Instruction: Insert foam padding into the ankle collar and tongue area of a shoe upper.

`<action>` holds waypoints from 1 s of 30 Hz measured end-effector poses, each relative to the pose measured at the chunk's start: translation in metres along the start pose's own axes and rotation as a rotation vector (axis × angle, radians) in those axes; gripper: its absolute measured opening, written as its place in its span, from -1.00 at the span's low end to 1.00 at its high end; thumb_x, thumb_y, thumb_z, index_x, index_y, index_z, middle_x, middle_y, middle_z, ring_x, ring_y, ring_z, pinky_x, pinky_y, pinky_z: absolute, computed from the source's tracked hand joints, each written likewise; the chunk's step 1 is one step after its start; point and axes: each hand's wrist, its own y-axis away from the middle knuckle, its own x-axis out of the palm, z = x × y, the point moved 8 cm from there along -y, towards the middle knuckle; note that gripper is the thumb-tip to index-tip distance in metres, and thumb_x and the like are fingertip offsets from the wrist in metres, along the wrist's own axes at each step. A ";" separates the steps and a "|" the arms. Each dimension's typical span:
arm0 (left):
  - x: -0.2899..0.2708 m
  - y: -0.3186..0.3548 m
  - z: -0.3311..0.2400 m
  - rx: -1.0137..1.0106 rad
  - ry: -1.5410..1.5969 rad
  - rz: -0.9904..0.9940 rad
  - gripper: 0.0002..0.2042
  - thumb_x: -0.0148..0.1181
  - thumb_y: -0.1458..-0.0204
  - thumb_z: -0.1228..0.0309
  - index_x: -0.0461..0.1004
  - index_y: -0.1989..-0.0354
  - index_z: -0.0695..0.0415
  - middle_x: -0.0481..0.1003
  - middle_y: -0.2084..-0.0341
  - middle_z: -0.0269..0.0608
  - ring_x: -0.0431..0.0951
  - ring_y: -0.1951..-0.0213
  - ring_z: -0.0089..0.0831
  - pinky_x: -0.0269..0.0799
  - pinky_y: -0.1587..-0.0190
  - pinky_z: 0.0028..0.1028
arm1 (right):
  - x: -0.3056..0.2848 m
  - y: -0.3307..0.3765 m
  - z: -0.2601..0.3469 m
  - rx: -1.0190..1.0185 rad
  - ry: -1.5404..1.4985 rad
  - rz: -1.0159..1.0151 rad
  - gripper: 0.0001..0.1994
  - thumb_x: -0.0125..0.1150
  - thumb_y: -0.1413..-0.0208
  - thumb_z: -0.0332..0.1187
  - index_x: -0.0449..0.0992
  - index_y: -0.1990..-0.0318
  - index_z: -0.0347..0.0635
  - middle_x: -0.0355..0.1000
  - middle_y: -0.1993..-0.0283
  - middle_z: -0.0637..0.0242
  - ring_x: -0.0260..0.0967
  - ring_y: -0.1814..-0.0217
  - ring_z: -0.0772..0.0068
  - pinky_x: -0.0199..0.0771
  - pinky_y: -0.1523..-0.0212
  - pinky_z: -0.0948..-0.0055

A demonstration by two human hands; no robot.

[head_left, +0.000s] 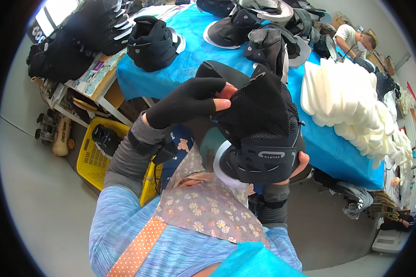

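A black cap (263, 159) with mesh panels, a badge on its front and a white stiff brim piece is held up before my chest. My left hand (189, 101), in a black fingerless glove, reaches across from the left. Its bare thumb and fingertips close on the raised mesh edge of the cap. My right hand (302, 165) grips the cap from its right side and below; most of that hand is hidden behind the cap. Behind it, another black piece (224, 71) shows at the table edge, partly covered.
The blue-covered table (337, 152) bears several black caps (152, 44) and a pile of white curved pads (342, 92). A yellow crate (90, 154) with a black item stands at lower left. Stacked caps (78, 41) lie on a side table. A masked person (351, 39) works at far right.
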 end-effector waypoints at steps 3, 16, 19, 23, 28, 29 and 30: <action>0.001 -0.002 0.007 -0.062 -0.043 0.095 -0.76 0.30 -0.03 0.43 0.52 0.16 0.27 0.51 0.33 -0.38 0.44 0.29 -0.65 0.37 0.22 -0.61 | 0.003 0.005 0.001 0.013 -0.022 0.025 -0.12 -0.06 0.07 0.15 0.05 -0.39 -0.17 0.04 -0.39 -0.07 0.08 -0.38 -0.12 0.15 -0.33 -0.05; 0.003 -0.006 -0.015 0.287 -0.758 -0.012 -0.75 0.32 -0.03 0.40 0.35 0.29 0.19 0.50 0.45 -0.24 0.48 0.42 -0.44 0.36 0.35 -0.47 | -0.033 0.009 0.011 -0.033 0.033 -0.192 -0.19 -0.01 0.16 0.03 0.20 -0.30 -0.22 0.24 -0.28 0.01 0.30 -0.23 0.01 0.38 -0.18 0.11; 0.002 -0.003 -0.023 0.488 -0.821 -0.053 -0.75 0.32 -0.01 0.30 0.37 0.30 0.12 0.45 0.60 -0.15 0.52 0.54 -0.05 0.39 0.50 -0.34 | -0.029 0.007 0.006 -0.014 0.002 -0.181 -0.19 -0.02 0.18 0.00 0.19 -0.29 -0.25 0.26 -0.26 0.01 0.31 -0.22 0.03 0.38 -0.18 0.13; -0.005 0.002 -0.053 0.526 -0.927 -0.211 -0.68 0.36 0.06 0.37 0.44 0.13 0.10 0.50 0.43 -0.15 0.54 0.41 -0.18 0.42 0.38 -0.38 | -0.028 0.003 0.002 -0.005 0.148 -0.100 -0.09 0.01 0.19 0.07 0.08 -0.38 -0.18 0.09 -0.39 -0.02 0.14 -0.36 -0.07 0.18 -0.31 0.01; -0.015 0.041 -0.108 0.640 -0.503 -0.501 -0.53 0.21 0.06 0.48 0.38 -0.09 0.27 0.49 0.12 -0.08 0.47 0.09 -0.35 0.35 -0.03 -0.37 | 0.018 0.000 -0.013 0.095 0.389 0.140 -0.05 0.14 0.33 -0.20 0.02 -0.38 -0.23 0.13 -0.35 -0.07 0.17 -0.34 -0.14 0.18 -0.31 -0.02; -0.013 0.042 -0.114 0.658 -0.309 -0.486 -0.51 0.20 0.05 0.43 0.35 -0.12 0.31 0.47 0.08 -0.04 0.46 0.04 -0.33 0.32 -0.10 -0.35 | 0.022 0.001 -0.016 0.121 0.530 0.168 -0.04 0.18 0.36 -0.26 0.02 -0.38 -0.24 0.14 -0.34 -0.08 0.16 -0.34 -0.15 0.17 -0.31 -0.02; -0.009 0.039 -0.117 0.676 -0.358 -0.478 -0.43 0.20 0.03 0.33 0.28 -0.17 0.35 0.45 0.03 0.02 0.43 -0.03 -0.27 0.25 -0.17 -0.30 | 0.034 -0.002 -0.014 0.108 0.641 0.265 -0.14 0.23 0.26 -0.42 0.10 -0.35 -0.27 0.20 -0.31 0.00 0.19 -0.33 0.00 0.19 -0.31 0.10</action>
